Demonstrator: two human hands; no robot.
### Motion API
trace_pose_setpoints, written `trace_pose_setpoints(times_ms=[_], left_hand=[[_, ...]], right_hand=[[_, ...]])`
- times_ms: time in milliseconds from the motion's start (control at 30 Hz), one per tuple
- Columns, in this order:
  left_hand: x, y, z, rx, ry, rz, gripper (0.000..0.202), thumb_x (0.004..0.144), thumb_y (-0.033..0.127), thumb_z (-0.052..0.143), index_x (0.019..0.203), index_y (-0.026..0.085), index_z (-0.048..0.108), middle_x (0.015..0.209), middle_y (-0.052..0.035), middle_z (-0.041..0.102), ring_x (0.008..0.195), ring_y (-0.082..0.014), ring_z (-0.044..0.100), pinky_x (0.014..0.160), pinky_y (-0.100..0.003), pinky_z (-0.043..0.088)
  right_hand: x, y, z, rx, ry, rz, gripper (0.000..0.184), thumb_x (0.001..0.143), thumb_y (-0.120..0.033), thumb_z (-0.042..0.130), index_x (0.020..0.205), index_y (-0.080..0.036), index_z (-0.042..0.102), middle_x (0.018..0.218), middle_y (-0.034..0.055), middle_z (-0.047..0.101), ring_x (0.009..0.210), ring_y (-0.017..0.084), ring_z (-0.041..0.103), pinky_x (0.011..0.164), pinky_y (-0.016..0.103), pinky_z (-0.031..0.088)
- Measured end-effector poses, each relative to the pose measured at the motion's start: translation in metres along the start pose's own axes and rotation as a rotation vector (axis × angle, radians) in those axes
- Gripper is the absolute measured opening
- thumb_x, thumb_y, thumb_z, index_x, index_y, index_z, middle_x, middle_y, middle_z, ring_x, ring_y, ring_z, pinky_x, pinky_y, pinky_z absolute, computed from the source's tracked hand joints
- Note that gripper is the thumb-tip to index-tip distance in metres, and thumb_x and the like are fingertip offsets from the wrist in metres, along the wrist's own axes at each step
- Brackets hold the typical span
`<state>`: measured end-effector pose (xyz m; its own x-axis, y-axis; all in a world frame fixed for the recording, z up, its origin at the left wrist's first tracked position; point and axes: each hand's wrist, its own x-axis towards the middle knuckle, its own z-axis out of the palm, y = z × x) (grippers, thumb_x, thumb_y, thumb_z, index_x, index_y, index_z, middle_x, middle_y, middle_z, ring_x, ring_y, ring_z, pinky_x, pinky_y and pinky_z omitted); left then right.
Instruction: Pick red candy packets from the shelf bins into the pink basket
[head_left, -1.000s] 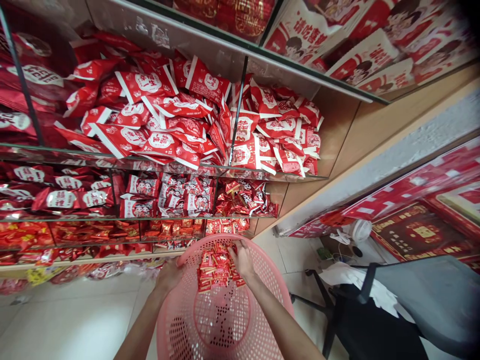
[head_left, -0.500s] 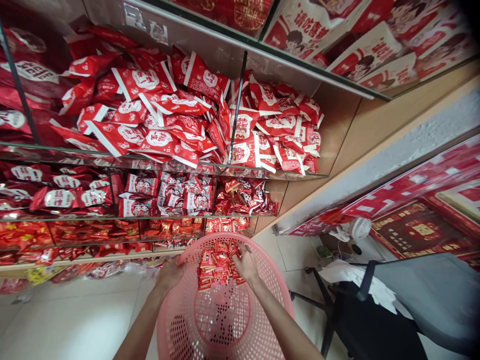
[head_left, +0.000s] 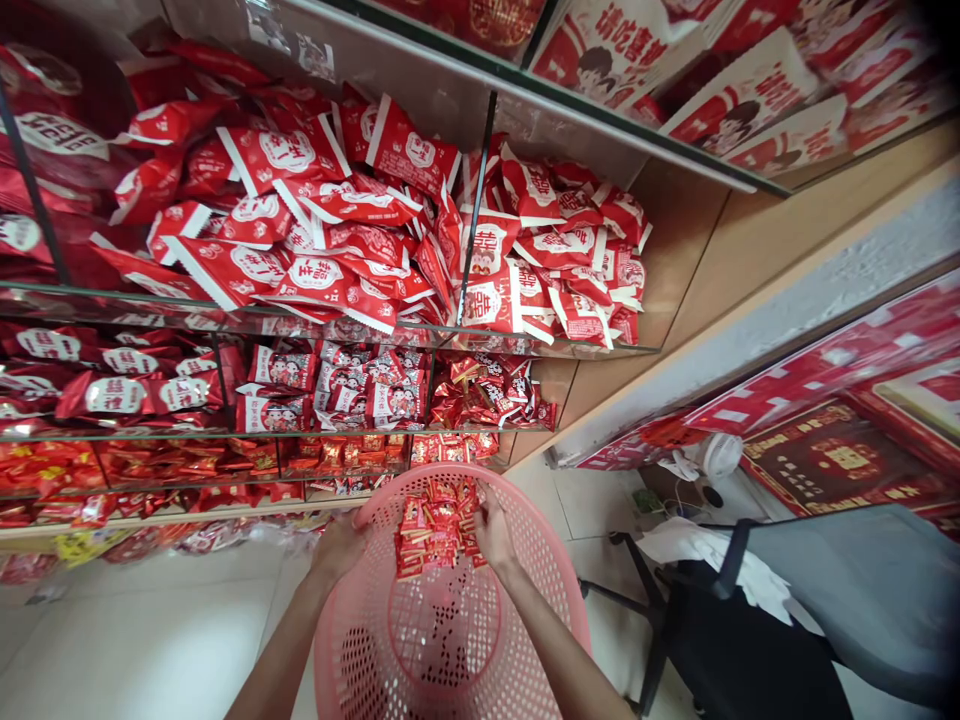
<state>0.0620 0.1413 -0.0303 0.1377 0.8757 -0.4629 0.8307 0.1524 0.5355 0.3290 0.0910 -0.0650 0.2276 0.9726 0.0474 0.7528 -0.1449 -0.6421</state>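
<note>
A round pink plastic basket with a perforated wall is tipped toward the shelves below me. My left hand grips its far left rim, fingers curled over the edge. A heap of small red wrapped candies lies against the basket's far wall. My right hand is inside the basket at the right side of that heap, fingers bent onto the candies.
Glass shelves ahead are packed with red snack packets in divided bins. The lowest bin of small red candies sits just beyond the basket. A dark chair stands at the right. Red boxes lean on the right wall.
The view has shifted slightly. My right hand has drawn a little nearer along the candy heap; the left hand keeps its hold on the rim.
</note>
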Motion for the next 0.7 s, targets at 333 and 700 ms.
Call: trace_pose_setpoints(times_ms=[333,700], left_hand=[[0.001,0.001,-0.001,-0.002,-0.006,0.000,0.029,0.080,0.030,0.045,0.095,0.018,0.067,0.094,-0.0062,0.072,0.091,-0.0222,0.065,0.071,-0.026,0.045],[-0.001,0.002,0.000,-0.023,-0.004,-0.001,0.026,0.078,0.028,0.045,0.091,0.020,0.067,0.095,-0.0056,0.072,0.091,-0.0217,0.064,0.071,-0.026,0.045]], right_hand=[[-0.001,-0.022,-0.019,-0.470,-0.244,0.027,0.054,0.084,-0.011,0.036,0.137,-0.023,0.039,0.105,0.0122,0.059,0.078,0.019,0.062,0.075,0.029,0.045],[-0.001,-0.027,-0.020,-0.393,-0.062,0.037,0.045,0.084,-0.018,0.036,0.128,-0.015,0.048,0.112,0.0134,0.055,0.096,0.023,0.054,0.085,0.035,0.040]])
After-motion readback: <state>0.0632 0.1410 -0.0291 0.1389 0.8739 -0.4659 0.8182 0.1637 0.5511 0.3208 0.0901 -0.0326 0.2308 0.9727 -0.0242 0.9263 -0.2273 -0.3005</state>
